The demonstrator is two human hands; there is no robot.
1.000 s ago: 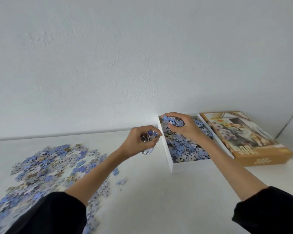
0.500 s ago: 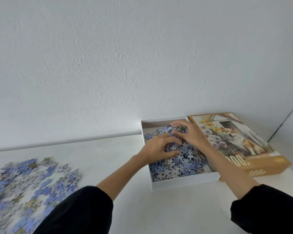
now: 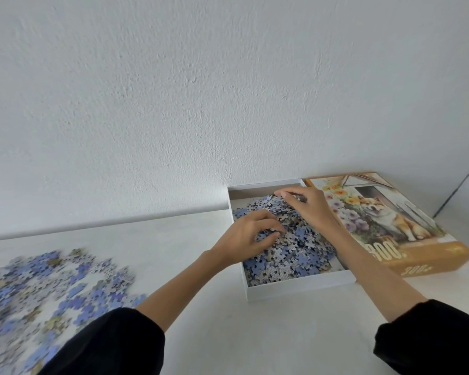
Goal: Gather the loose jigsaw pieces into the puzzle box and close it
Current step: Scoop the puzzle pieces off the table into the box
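- In the puzzle box [image 3: 295, 289], at 2 o'clock, left hand [image 3: 244, 238] and right hand [image 3: 307, 209] rest bent-fingered on heaped pieces [image 3: 293, 257]; grip unclear
- Likely unloading; next calls for a scoop of loose jigsaw pieces [image 3: 52, 288] at 8 o'clock

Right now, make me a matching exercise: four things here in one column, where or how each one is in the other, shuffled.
1 puzzle lid
2 loose pieces
3 white box base
4 left hand

A spread on the table, far left
B resting on the heap in the base
C beside the base, picture side up
D open, partly filled with pieces

Pairs: 1-C, 2-A, 3-D, 4-B
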